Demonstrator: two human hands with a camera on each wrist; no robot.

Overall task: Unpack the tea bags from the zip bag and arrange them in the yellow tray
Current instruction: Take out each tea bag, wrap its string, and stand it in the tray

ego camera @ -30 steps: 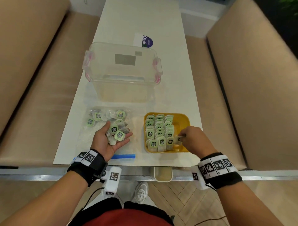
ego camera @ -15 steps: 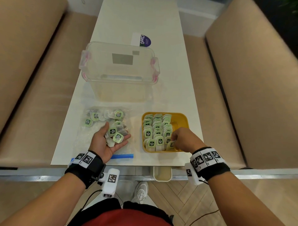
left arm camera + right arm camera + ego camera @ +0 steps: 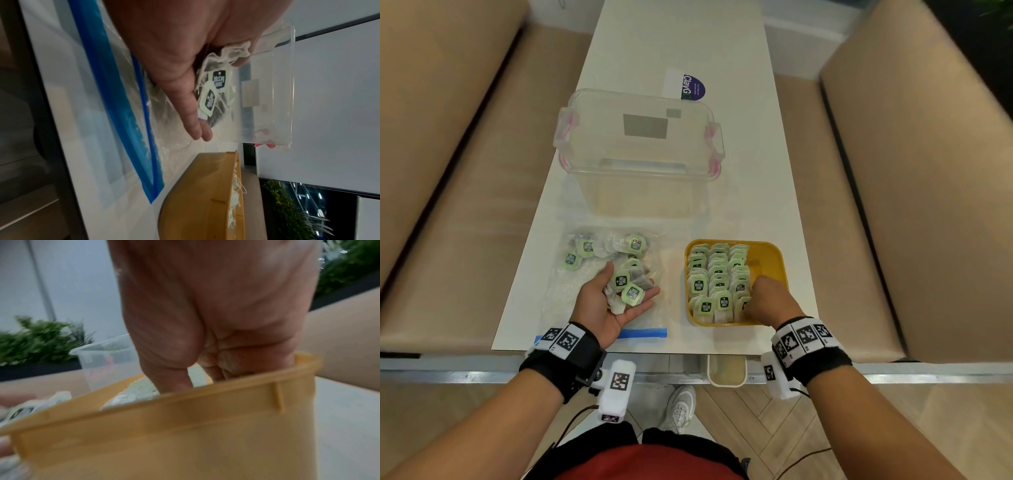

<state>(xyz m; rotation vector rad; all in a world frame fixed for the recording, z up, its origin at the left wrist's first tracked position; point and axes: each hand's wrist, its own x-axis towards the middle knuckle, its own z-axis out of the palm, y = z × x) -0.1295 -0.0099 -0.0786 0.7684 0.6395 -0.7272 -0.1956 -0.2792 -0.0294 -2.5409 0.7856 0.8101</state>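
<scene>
While the right hand (image 3: 767, 298) dips curled fingers into the tray (image 3: 774, 255) at lower right, their grip hidden, the left hand (image 3: 613, 301) lies palm-up over the bag (image 3: 571, 291), cradling tea bags (image 3: 628, 287) left of the tray.

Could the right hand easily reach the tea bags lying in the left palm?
Probably yes. The left hand lies palm up over the zip bag, its tea bags uncovered, just beside the yellow tray where the right hand works. Nothing stands between.
</scene>
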